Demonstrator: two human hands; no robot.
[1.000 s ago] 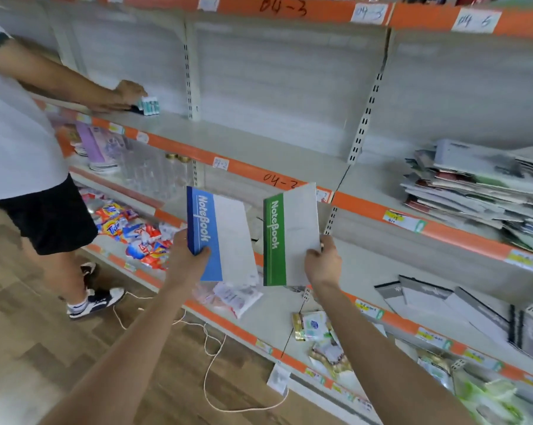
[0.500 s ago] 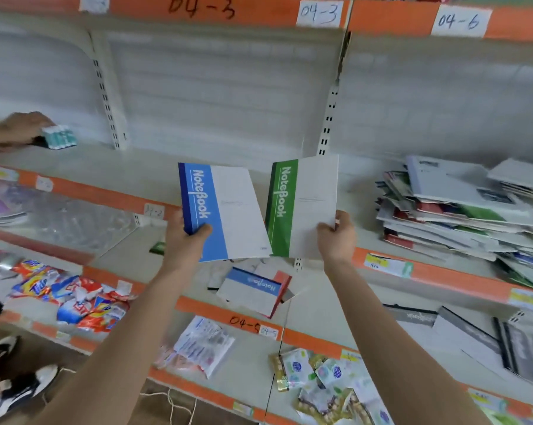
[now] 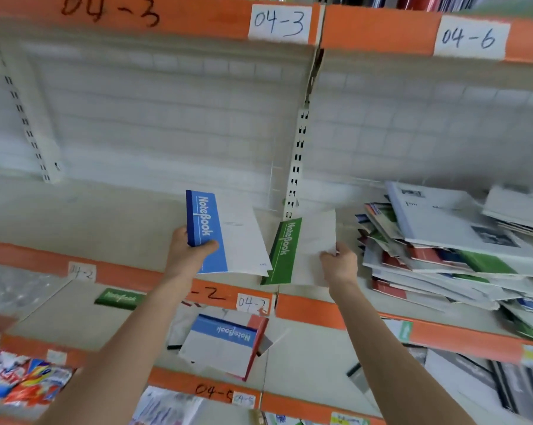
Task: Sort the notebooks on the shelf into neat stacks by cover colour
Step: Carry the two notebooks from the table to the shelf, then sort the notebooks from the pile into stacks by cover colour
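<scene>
Holding a blue notebook [image 3: 211,233], the left hand [image 3: 187,254] has a tight grip; the right hand [image 3: 340,265] grips a green notebook [image 3: 292,251] above the shelf [image 3: 105,216].

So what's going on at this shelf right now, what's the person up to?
A person is sorting notebooks at a store shelf. The left hand holds a blue notebook and the right hand holds a green notebook, both raised over the bare stretch of the middle shelf. To the right sits a messy pile of notebooks, still unsorted. A few more notebooks lie loose on the shelf below.
</scene>
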